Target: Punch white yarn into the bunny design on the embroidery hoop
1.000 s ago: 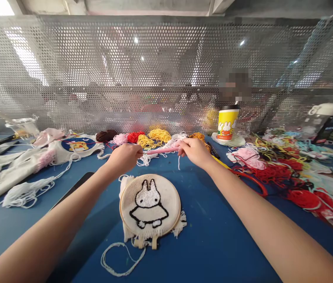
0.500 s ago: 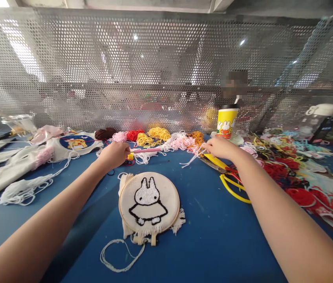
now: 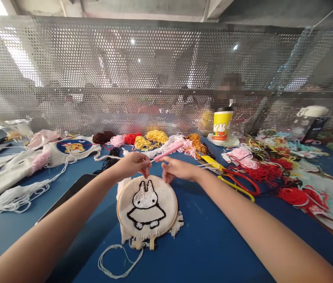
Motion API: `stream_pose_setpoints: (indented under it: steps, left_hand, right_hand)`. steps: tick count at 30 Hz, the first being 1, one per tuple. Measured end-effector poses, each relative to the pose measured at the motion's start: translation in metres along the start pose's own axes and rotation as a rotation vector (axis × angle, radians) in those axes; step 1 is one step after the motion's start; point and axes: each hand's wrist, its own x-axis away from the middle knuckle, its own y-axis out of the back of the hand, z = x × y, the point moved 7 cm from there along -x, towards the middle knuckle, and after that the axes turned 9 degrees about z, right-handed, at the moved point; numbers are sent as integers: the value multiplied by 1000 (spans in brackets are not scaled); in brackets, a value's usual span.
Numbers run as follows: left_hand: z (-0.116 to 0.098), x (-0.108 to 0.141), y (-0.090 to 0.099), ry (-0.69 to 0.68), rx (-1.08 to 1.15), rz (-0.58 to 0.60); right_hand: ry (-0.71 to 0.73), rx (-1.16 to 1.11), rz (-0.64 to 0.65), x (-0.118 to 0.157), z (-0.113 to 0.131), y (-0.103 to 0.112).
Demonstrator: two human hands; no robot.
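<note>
My left hand [image 3: 135, 163] is closed on the thin end of a pink punch needle [image 3: 169, 151], whose handle slants up to the right. My right hand [image 3: 180, 171] is beside the tool's lower end, its fingertips bent and slightly smeared; whether they pinch a thread is unclear. Just below both hands an embroidery hoop [image 3: 147, 208] lies on the blue table, its cream cloth showing a black-outlined rabbit with a tufted white head. A loop of pale thread [image 3: 101, 263] trails from the hoop's lower edge.
Yellow-and-red-handled scissors [image 3: 237, 182] lie right of my right hand. Yarn bundles [image 3: 156, 136] line the back, beside a yellow rabbit cup [image 3: 223, 124]. Tangled yarn [image 3: 269, 171] covers the right side. A dark flat object [image 3: 69, 192] lies under my left forearm.
Both hands have come inward and nearer, meeting above the hoop. The punch needle came along in my left hand and now tilts upward. White thread seen at my right fingers is no longer distinct.
</note>
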Motion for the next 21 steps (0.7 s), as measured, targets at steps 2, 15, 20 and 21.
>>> stream_pose_setpoints:
  steps: [2, 15, 20, 21]
  left_hand:
    - [-6, -1, -11, -23, 6, 42]
    - [45, -9, -4, 34, -436, -137]
    - [67, -13, -7, 117, -505, -113]
    - [71, -13, -5, 137, -515, -130]
  right_hand:
    - [84, -76, -68, -7, 8, -11]
    - [-415, 323, -129, 5, -65, 31]
    - [-469, 519, -19, 4, -68, 17]
    - [-472, 547, -8, 3, -68, 16]
